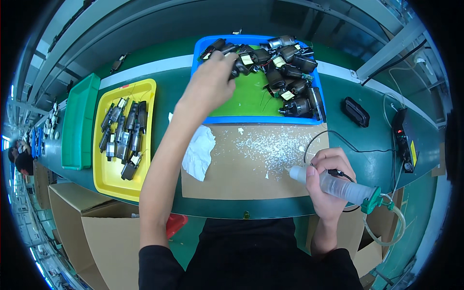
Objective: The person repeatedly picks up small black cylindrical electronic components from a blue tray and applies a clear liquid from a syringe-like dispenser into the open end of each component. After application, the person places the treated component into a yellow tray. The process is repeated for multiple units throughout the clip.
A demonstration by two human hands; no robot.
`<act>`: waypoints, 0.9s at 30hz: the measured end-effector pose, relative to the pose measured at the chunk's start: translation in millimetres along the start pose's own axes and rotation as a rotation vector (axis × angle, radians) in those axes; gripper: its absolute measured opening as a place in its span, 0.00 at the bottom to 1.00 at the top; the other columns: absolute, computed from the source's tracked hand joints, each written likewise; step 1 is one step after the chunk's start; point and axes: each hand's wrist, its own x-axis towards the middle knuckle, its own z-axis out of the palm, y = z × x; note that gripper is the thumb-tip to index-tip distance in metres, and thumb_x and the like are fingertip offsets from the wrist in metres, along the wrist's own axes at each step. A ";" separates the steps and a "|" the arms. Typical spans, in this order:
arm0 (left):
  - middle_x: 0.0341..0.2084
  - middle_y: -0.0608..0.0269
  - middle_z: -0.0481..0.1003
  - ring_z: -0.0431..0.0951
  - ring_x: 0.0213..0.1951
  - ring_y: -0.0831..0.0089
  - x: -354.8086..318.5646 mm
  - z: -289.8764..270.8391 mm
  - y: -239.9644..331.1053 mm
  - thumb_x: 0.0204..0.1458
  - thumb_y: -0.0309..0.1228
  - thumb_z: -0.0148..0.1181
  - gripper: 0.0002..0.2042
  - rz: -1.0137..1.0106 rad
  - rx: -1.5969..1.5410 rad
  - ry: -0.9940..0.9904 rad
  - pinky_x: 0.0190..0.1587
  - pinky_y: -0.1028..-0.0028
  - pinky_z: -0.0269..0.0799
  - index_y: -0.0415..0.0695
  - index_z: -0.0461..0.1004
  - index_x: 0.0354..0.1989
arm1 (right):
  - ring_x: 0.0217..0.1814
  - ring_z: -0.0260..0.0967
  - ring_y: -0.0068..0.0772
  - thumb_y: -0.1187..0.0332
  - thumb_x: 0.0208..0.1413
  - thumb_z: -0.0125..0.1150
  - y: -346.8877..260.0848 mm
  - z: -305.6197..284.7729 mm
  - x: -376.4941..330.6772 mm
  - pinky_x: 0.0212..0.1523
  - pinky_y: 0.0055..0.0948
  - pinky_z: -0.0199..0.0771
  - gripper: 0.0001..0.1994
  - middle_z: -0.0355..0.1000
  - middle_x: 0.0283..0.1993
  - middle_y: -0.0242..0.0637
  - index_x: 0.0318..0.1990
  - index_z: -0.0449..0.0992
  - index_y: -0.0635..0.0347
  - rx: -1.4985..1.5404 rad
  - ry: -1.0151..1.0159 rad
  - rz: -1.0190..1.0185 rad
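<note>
At the left side of the blue tray (pixel 268 120), my left hand (pixel 211 79) reaches in with curled fingers. They close on a black cylindrical part (pixel 235 71), though the fingertips are partly hidden. Several similar black parts (pixel 275 78), some with pale labels and thin wires, lie heaped on the tray's green bottom. My right hand (pixel 332 181) grips a clear dispensing syringe (pixel 340 187) tilted over the brown board's right side. Its pale tip points left, and a green cap (pixel 372 200) with a clear tube (pixel 402 223) closes its rear end. A black cable passes by the right fingers.
White crumbs (pixel 270 147) cover part of the brown board (pixel 232 186); a crumpled white tissue (pixel 199 153) lies on its left side. A yellow tray (pixel 103 164) of similar parts and a green tray (pixel 77 130) stand left. Right are a black case (pixel 355 111) and a black box (pixel 405 140) with cables.
</note>
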 end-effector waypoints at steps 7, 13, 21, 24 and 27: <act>0.50 0.50 0.64 0.69 0.43 0.66 -43.6 -43.6 -0.3 0.51 0.33 0.44 0.25 -0.309 -1.718 0.079 0.46 0.74 0.66 0.32 0.56 0.57 | 0.26 0.64 0.27 0.78 0.35 0.62 -9.8 1.1 5.3 0.27 0.22 0.64 0.07 0.67 0.27 0.38 0.21 0.67 0.62 0.009 0.017 -0.049; 0.42 0.58 0.65 0.61 0.30 0.72 -60.1 -11.3 41.2 0.59 0.46 0.37 0.27 -0.461 -2.103 -0.212 0.36 0.75 0.61 0.35 0.58 0.58 | 0.28 0.65 0.30 0.75 0.38 0.62 -21.7 3.7 14.2 0.30 0.26 0.69 0.08 0.66 0.28 0.41 0.21 0.67 0.61 0.071 0.090 -0.114; 0.37 0.59 0.67 0.60 0.27 0.76 -69.2 -4.1 64.9 0.59 0.51 0.31 0.31 -0.394 -2.159 -0.397 0.32 0.78 0.59 0.36 0.52 0.60 | 0.32 0.61 0.30 0.63 0.47 0.60 -45.6 2.6 19.8 0.29 0.32 0.81 0.15 0.58 0.32 0.40 0.23 0.61 0.60 0.217 0.170 -0.195; 0.34 0.59 0.67 0.62 0.27 0.77 -68.4 -1.2 69.8 0.59 0.51 0.32 0.30 -0.392 -2.213 -0.358 0.31 0.79 0.61 0.37 0.53 0.60 | 0.33 0.60 0.30 0.64 0.47 0.61 -50.6 1.8 22.9 0.29 0.34 0.81 0.14 0.57 0.34 0.40 0.23 0.61 0.60 0.228 0.173 -0.198; 0.31 0.62 0.66 0.62 0.25 0.78 -69.3 -0.2 69.4 0.57 0.55 0.30 0.35 -0.319 -2.146 -0.361 0.30 0.79 0.60 0.35 0.48 0.61 | 0.35 0.57 0.31 0.58 0.49 0.55 -49.0 5.3 27.4 0.27 0.34 0.80 0.16 0.53 0.32 0.39 0.26 0.57 0.59 0.119 0.090 -0.293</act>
